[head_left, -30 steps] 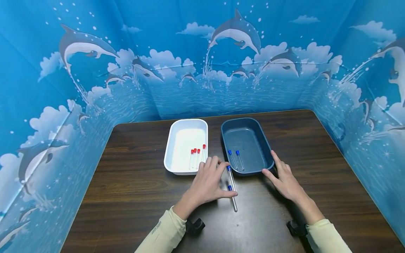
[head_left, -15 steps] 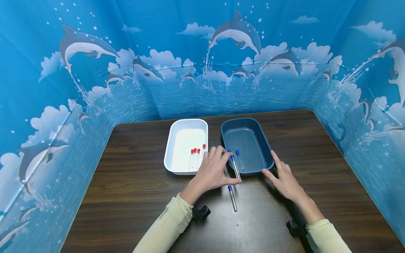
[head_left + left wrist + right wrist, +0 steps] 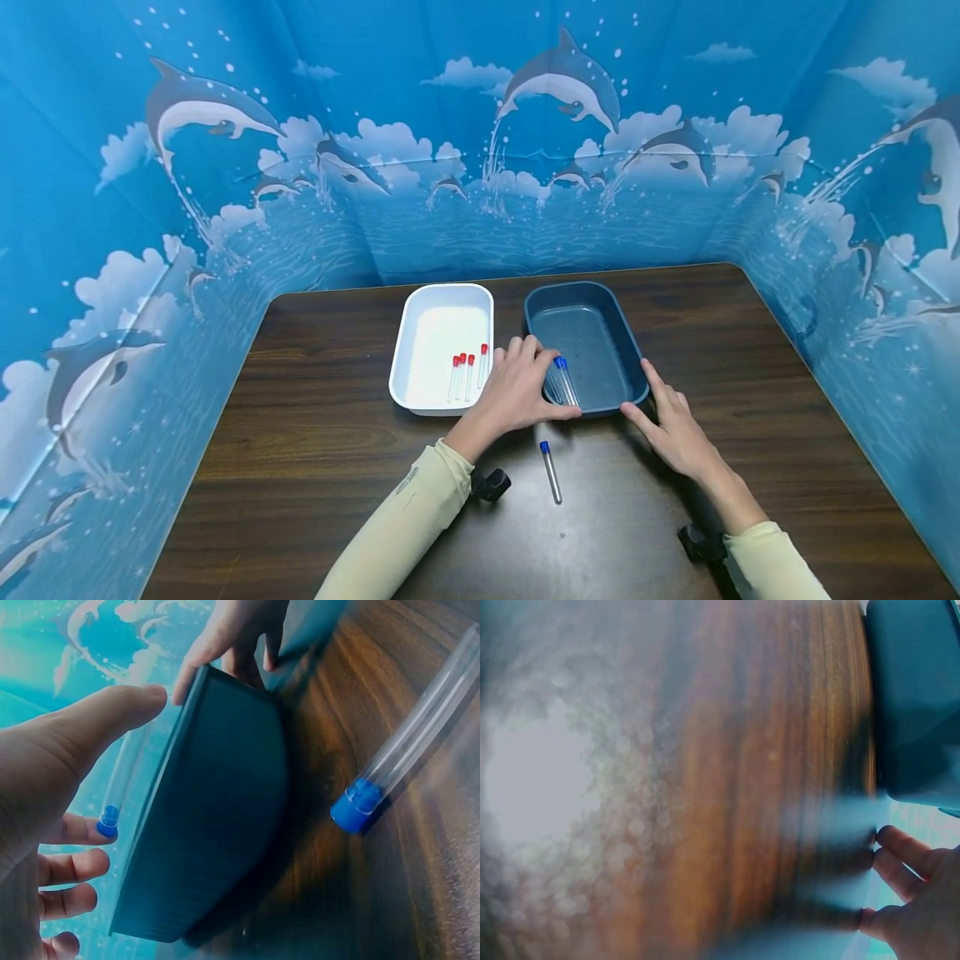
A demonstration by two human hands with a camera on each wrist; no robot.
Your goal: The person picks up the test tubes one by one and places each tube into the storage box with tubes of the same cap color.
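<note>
My left hand (image 3: 517,387) is over the left front part of the dark blue tray (image 3: 596,333). Thumb and index finger pinch a clear blue-capped test tube (image 3: 124,776) lengthwise, with the cap against the index fingertip. Below it in the tray lies another blue-capped tube (image 3: 570,387), overlapping it in the head view; my hand covers more of that corner. At the tray's front right corner my right hand (image 3: 678,429) touches the rim, thumb in front and extended fingers along the side. One more blue-capped test tube (image 3: 551,475) lies on the table in front of the tray.
A white tray (image 3: 431,333) stands left of the dark one, holding several red-capped tubes (image 3: 470,367). Both rest on a dark wooden table (image 3: 315,433). A blue dolphin-printed curtain (image 3: 420,233) hangs around the table's back and sides.
My left hand has carried the pinched test tube from the table, up and away from me, over the dark tray. The right hand has stayed at its corner.
</note>
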